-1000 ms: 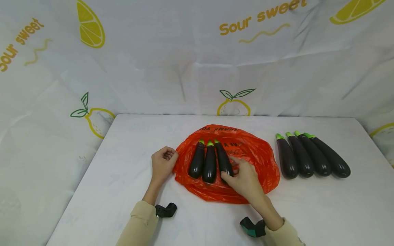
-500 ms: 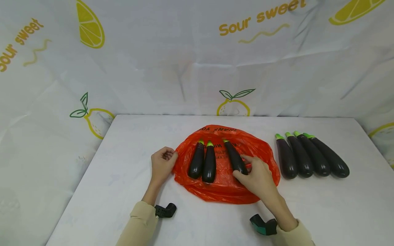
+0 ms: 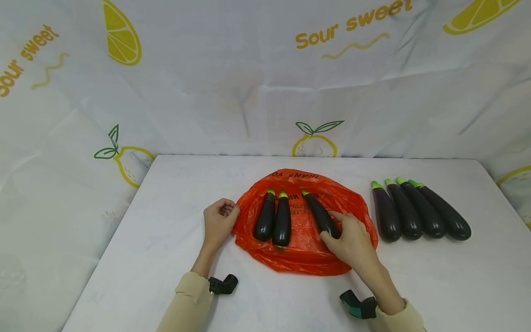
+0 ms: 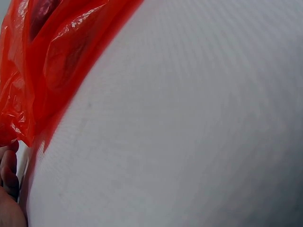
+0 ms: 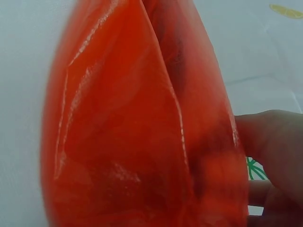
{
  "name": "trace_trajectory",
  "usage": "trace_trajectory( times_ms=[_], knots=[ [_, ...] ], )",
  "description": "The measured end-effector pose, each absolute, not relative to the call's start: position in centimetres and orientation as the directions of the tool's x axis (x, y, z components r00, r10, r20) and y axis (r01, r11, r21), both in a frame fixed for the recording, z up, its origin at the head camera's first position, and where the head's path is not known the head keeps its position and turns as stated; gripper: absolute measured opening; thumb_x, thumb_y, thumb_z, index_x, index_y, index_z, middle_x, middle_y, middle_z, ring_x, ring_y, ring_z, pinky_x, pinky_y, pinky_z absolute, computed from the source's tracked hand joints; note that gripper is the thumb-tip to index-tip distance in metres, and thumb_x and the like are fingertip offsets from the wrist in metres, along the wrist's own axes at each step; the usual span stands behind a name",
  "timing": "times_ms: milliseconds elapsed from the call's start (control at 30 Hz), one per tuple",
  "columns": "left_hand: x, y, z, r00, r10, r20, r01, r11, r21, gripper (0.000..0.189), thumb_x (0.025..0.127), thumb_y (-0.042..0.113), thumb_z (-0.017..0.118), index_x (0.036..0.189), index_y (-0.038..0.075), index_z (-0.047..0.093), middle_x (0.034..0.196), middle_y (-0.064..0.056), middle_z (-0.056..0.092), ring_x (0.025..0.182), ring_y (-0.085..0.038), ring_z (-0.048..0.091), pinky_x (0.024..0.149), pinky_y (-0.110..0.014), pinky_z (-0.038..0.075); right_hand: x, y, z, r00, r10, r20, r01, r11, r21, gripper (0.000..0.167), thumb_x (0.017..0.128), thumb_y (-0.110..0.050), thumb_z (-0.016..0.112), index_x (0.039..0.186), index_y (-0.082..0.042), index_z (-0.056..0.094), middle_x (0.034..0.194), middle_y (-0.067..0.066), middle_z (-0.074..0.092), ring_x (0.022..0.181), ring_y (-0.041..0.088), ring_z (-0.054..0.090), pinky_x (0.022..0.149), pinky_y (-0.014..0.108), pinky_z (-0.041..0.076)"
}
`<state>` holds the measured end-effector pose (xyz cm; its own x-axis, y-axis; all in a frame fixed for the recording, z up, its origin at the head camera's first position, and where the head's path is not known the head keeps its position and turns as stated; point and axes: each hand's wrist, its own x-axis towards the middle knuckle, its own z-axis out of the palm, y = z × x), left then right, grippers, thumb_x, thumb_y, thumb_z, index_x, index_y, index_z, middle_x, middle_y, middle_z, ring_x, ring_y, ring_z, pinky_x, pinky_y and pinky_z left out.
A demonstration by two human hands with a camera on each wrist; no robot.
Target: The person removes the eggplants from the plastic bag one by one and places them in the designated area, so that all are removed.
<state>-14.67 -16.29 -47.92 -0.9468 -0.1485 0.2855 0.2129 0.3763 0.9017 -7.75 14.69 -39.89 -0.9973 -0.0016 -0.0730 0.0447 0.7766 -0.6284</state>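
Observation:
A red plastic bag (image 3: pixel 307 258) lies spread on the white table, printed with dark lettering. My left hand (image 3: pixel 221 219) pinches its left edge; in the left wrist view the curled fingers (image 4: pixel 9 170) sit at the red film's corner. On the bag's left part rest two eggplants, a left one (image 3: pixel 265 216) and a middle one (image 3: pixel 282 219), side by side. A third eggplant (image 3: pixel 319 212) lies slanted to their right, its lower end between the thumb and fingers of my right hand (image 3: pixel 352 240). In the right wrist view the bag's raised side hides that eggplant.
Several more eggplants (image 3: pixel 415 212) lie in a row on the table (image 3: pixel 431 276), right of the bag. Behind the table hangs a white cloth (image 3: pixel 207 92) with lemon prints. A dark device (image 3: pixel 224 284) is strapped to the left wrist, another (image 3: pixel 358 305) to the right.
My right hand has shifted right across the bag with the third eggplant, widening its gap from the other two, then slowed. The left hand has stayed at the bag's edge.

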Motion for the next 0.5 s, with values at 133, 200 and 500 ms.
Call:
trace_trajectory(
  times_ms=[133,200,500],
  knots=[
    [-14.6,-16.3,-47.9,-0.947,-0.147,0.286,0.214,0.375,0.902,0.008,0.087,0.003,0.069,0.079,0.002,0.069,0.067,-0.008,0.06,0.061,-0.008,0.05,0.058,-0.017,0.042,-7.6,14.5,-40.0,-0.998,0.0,-0.067,0.041,0.793,-0.608,0.063,0.085,-0.023,0.079,0.136,0.008,0.058,0.124,0.031,0.063,0.105,0.039,0.06,0.084,0.054,0.058],
    [-14.6,-16.3,-48.0,-0.947,-0.147,0.287,0.215,0.375,0.902,0.008,0.087,0.003,0.069,0.079,0.003,0.069,0.067,-0.008,0.059,0.061,-0.008,0.05,0.058,-0.017,0.042,-7.6,14.3,-40.2,-0.998,0.008,-0.065,0.045,0.803,-0.595,0.067,0.084,-0.026,0.081,0.137,0.008,0.057,0.122,0.03,0.062,0.104,0.038,0.059,0.084,0.052,0.057],
    [-14.7,-16.3,-48.1,-0.944,-0.136,0.302,0.234,0.373,0.898,0.009,0.087,0.001,0.069,0.078,0.003,0.069,0.067,-0.009,0.059,0.061,-0.009,0.05,0.058,-0.016,0.042,-7.7,13.6,-40.8,-0.996,0.057,-0.075,0.09,0.815,-0.573,0.071,0.081,-0.026,0.084,0.136,0.008,0.057,0.118,0.028,0.059,0.096,0.036,0.058,0.078,0.048,0.057]
  ],
)
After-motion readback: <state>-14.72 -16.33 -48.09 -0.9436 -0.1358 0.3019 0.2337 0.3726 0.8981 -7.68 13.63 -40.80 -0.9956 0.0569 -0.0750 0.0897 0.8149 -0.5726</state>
